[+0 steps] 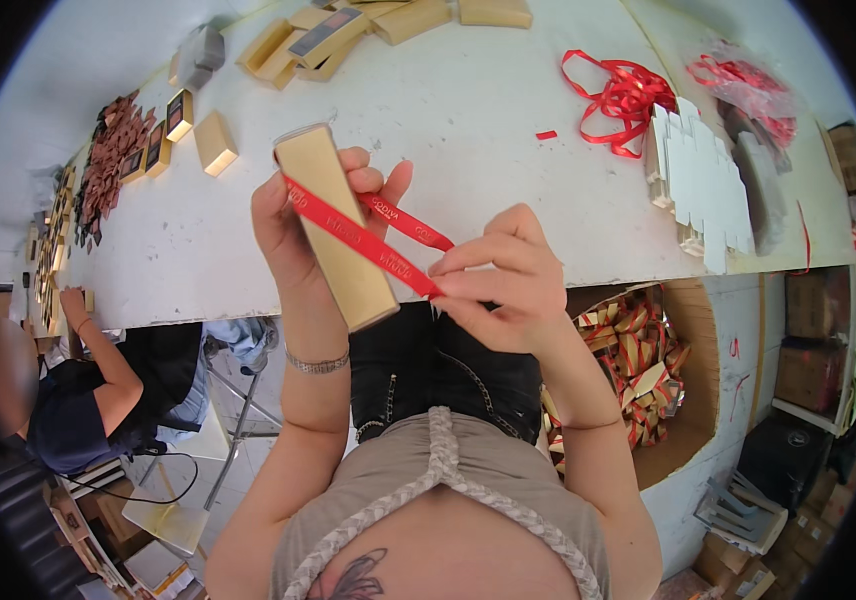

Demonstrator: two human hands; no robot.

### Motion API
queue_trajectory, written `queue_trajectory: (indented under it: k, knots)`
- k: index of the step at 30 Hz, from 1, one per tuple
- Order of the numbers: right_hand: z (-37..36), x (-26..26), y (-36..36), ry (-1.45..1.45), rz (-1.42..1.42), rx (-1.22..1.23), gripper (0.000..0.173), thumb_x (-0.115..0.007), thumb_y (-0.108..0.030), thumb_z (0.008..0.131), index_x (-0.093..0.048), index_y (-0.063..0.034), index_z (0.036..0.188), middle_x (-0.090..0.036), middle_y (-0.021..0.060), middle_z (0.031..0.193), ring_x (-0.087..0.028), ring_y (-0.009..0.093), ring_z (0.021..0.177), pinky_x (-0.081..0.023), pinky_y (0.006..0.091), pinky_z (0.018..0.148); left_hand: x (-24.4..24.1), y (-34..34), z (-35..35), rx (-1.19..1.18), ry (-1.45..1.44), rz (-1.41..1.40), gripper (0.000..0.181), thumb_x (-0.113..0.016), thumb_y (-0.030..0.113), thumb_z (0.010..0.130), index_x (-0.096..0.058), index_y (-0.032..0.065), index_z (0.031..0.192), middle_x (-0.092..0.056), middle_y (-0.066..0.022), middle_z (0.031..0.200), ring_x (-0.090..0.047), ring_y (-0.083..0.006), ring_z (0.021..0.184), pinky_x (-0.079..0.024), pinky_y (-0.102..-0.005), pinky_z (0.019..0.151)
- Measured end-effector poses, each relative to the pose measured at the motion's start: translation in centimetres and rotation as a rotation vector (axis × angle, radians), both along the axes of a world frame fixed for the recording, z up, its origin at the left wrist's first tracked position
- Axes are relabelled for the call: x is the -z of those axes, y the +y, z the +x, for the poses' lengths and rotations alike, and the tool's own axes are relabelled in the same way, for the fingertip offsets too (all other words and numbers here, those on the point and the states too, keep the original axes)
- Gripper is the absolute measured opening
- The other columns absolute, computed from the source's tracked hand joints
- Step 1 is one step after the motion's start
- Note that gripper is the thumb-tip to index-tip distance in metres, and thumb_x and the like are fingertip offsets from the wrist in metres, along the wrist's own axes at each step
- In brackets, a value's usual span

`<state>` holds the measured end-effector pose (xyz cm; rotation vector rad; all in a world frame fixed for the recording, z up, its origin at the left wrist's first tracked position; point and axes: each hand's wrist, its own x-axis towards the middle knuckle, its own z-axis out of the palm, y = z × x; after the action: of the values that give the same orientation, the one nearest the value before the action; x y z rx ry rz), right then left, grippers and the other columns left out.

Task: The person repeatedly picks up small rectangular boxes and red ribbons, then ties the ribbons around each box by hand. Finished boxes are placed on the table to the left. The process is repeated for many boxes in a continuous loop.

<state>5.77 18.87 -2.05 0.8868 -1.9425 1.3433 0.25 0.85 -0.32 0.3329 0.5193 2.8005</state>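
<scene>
My left hand (285, 232) grips a long gold box (338, 232), tilted and held above the front edge of the table. A red satin ribbon (353, 241) printed with the Godiva name crosses the box's face on a slant. Another stretch of it comes out from behind, past my left fingers. Both stretches run to the right and meet between the thumb and fingers of my right hand (507, 281), which pinches them close together. The ribbon looks taut between box and fingertips. The underside of the box is hidden.
Gold boxes (413, 19) pile at the table's far side. Loose red ribbon (623, 97) lies beside stacked white cartons (698, 180). A cardboard box (690, 375) of ribboned boxes stands below right. Small brown packets (117, 157) heap at left, where a co-worker (75, 405) sits.
</scene>
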Motion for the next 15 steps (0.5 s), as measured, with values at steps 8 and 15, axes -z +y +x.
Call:
queue_trajectory:
  k: [8, 15]
  knots:
    - [1.3, -2.9, 0.6, 0.200, 0.085, 0.009, 0.026, -0.074, -0.013, 0.059, -0.066, -0.0118, 0.083, -0.065, -0.0032, 0.083, -0.052, 0.015, 0.070, -0.036, 0.0273, 0.060, -1.2, -0.3, 0.7, 0.032, 0.116, 0.002, 0.046, -0.061, 0.028, 0.078, -0.045, 0.0039, 0.114, -0.054, -0.0097, 0.095, -0.057, -0.0205, 0.090, -0.028, -0.0485, 0.107]
    - [3.6, -2.9, 2.1, 0.408, 0.173, 0.296, 0.031, -0.073, -0.013, 0.063, -0.066, -0.0123, 0.093, -0.064, -0.0015, 0.094, -0.052, 0.013, 0.071, -0.036, 0.0258, 0.059, -0.2, 0.7, 1.6, 0.122, -0.072, 0.001, 0.045, -0.064, 0.019, 0.076, -0.046, 0.0036, 0.113, -0.054, -0.0113, 0.097, -0.056, -0.0245, 0.095, -0.042, -0.0459, 0.098]
